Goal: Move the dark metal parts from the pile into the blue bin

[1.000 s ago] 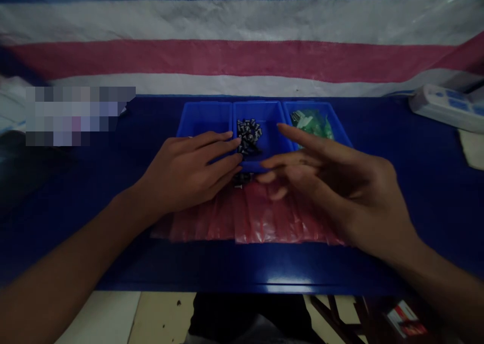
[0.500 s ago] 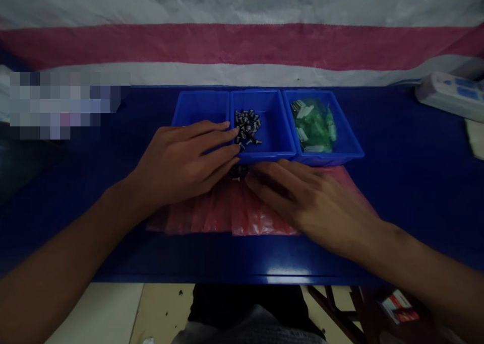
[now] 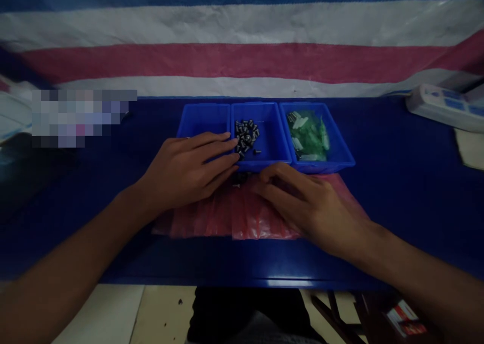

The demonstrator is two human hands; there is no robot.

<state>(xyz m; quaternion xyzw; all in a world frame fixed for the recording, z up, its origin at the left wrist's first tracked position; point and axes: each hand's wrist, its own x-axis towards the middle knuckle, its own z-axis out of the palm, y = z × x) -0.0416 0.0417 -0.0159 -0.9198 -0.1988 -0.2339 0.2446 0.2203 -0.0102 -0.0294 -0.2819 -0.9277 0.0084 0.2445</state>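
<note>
My left hand (image 3: 192, 170) lies with fingers stretched out, across the front of the left blue bin (image 3: 206, 113) and the near left corner of the middle blue bin (image 3: 274, 132). Black screws (image 3: 245, 135) are heaped on the left side of that middle bin, one lying apart. A few more dark screws (image 3: 237, 182) rest on the pink plastic bags (image 3: 242, 223), just below my left fingertips. My right hand (image 3: 302, 198) is over the bags at the middle bin's front wall, thumb and forefinger pinched; whatever is between them is hidden.
The right blue bin (image 3: 338, 145) holds a green bag and pale pieces (image 3: 308, 135). A white power strip (image 3: 442, 105) sits at the far right of the blue table (image 3: 401, 193). A striped sheet (image 3: 242, 59) hangs behind. The table's front edge is near me.
The view has tilted up, so everything sits slightly lower. My right fingers have curled into a pinch near the bin's front. My left hand stays in about the same place.
</note>
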